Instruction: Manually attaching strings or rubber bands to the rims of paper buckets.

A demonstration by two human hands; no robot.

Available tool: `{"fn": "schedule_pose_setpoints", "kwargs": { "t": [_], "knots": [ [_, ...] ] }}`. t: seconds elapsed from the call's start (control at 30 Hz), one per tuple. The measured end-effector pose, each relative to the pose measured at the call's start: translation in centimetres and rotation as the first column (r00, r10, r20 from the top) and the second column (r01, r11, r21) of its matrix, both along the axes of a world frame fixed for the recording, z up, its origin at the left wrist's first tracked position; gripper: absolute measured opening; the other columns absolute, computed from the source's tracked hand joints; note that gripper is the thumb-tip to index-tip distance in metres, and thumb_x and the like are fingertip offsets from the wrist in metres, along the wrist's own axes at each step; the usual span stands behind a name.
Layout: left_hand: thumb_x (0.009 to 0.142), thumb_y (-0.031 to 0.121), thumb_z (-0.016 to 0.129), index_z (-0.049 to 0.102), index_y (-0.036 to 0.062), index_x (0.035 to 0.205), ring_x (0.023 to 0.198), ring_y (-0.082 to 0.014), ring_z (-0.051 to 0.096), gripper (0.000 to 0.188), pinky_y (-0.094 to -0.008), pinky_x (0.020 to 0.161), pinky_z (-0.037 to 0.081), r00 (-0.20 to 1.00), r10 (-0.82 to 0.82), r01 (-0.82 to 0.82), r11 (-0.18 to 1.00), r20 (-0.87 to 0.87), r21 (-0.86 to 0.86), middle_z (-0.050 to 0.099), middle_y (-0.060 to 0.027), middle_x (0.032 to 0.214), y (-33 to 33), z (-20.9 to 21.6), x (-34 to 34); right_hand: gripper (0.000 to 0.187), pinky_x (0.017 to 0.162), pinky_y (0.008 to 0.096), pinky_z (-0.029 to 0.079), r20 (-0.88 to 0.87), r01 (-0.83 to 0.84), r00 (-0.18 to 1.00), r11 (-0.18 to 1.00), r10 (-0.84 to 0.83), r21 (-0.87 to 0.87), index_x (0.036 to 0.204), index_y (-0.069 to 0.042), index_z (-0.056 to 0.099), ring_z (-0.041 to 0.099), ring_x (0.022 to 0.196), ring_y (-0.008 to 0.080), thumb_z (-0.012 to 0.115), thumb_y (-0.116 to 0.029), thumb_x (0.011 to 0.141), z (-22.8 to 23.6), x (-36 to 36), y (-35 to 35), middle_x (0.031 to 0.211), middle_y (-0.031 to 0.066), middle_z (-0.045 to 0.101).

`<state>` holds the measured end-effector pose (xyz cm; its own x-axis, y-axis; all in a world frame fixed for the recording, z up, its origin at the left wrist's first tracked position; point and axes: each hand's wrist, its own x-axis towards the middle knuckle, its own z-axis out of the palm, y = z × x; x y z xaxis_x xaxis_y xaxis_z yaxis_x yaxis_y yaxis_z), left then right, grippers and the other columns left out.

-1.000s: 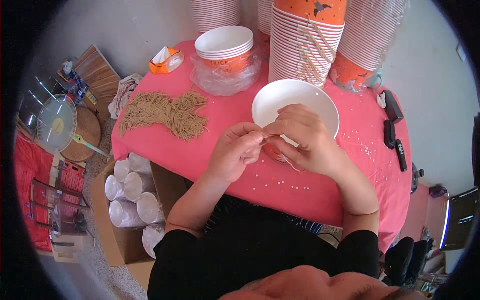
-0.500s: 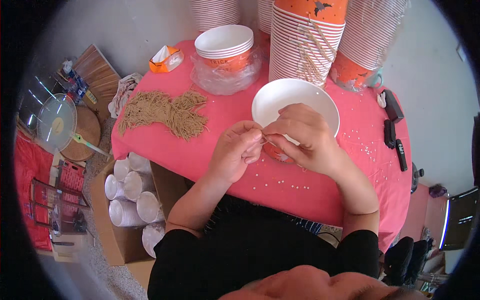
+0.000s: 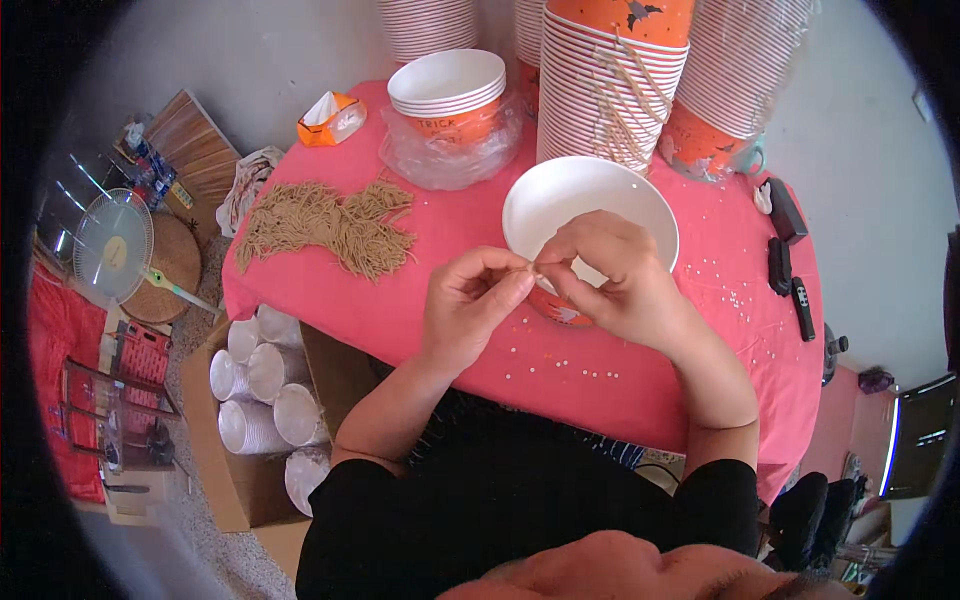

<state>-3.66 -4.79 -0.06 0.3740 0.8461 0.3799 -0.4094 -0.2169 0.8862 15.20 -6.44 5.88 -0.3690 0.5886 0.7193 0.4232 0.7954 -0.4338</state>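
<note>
My left hand (image 3: 468,310) and my right hand (image 3: 622,285) meet fingertip to fingertip over the near rim of an orange paper bucket (image 3: 535,195) with a white inside. Both are closed in a pinch on a thin tan cord (image 3: 532,268), mostly hidden by the fingers. To the left, a bundle of tan cords (image 3: 325,228) lies spread on the table. Just behind the bucket stands a tall stack of paper buckets (image 3: 585,115), with several cords hanging down its side.
The pink-covered table (image 3: 450,215) carries scattered small white dots on its right and front. A plastic-wrapped bucket stack (image 3: 450,110) and an orange tissue pack (image 3: 332,118) stand at the back left. Dark small devices (image 3: 780,265) lie at the right edge. A cardboard box (image 3: 225,480) holds wrapped cups.
My left fingers have straightened and shifted slightly, thumb now lower and apart from the index finger's base. The right hand stays nearly in place, still pinching.
</note>
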Motion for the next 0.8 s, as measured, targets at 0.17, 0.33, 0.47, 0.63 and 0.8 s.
{"fn": "schedule_pose_setpoints", "kwargs": {
  "t": [0.17,0.33,0.47,0.63,0.8],
  "knots": [
    [0.092,0.007,0.062,0.064,0.0008,0.100,0.067,-0.0003,0.047,0.010,-0.0172,0.058,0.037,1.000,-0.011,0.011,1.000,0.007,-0.019,0.058,0.0041,0.079,0.4,0.1,-0.6,0.018,0.062,0.0371,0.047,0.150,0.123,0.977,0.973,-0.153,0.195,0.084,-0.004,0.060,0.060,0.066,0.0264,0.070,0.002,0.070,0.5,0.7,0.2,0.070,0.0082,0.060],
    [0.093,0.006,0.062,0.065,0.0000,0.099,0.069,-0.0013,0.049,0.010,-0.0184,0.060,0.039,0.998,-0.047,0.048,0.998,0.030,-0.034,0.059,0.0035,0.079,0.1,-0.1,-0.7,0.017,0.062,0.0412,0.048,0.347,0.203,0.882,0.921,-0.319,0.332,0.083,-0.004,0.053,0.059,0.065,0.0275,0.065,-0.007,0.070,0.2,1.1,0.4,0.070,0.0083,0.056],
    [0.092,0.005,0.062,0.066,-0.0009,0.097,0.069,-0.0025,0.049,0.009,-0.0188,0.060,0.039,0.999,0.025,-0.022,0.998,-0.043,0.062,0.059,0.0028,0.078,-0.2,-0.8,-0.5,0.015,0.061,0.0404,0.049,0.346,0.262,0.857,0.900,-0.383,0.348,0.078,-0.005,0.051,0.059,0.064,0.0269,0.064,-0.007,0.070,0.4,1.0,0.1,0.068,0.0083,0.055],
    [0.092,0.004,0.062,0.066,-0.0010,0.098,0.072,-0.0035,0.052,0.008,-0.0192,0.064,0.042,0.995,0.020,-0.013,0.998,-0.100,0.068,0.060,0.0016,0.079,-0.5,-1.1,-0.6,0.013,0.060,0.0401,0.049,0.339,0.296,0.845,0.889,-0.414,0.349,0.078,-0.005,0.050,0.060,0.064,0.0272,0.062,-0.007,0.071,0.5,1.1,0.0,0.066,0.0082,0.053],
    [0.092,0.000,0.058,0.063,-0.0025,0.101,0.079,-0.0040,0.053,0.010,-0.0187,0.070,0.043,0.978,0.077,-0.038,0.980,-0.192,0.197,0.061,-0.0035,0.091,-0.2,0.4,-1.3,0.018,0.062,0.0390,0.050,0.308,0.260,0.869,0.887,-0.387,0.382,0.081,-0.005,0.052,0.060,0.067,0.0266,0.063,-0.010,0.069,0.6,1.3,-0.1,0.070,0.0085,0.055]
  ]
}}
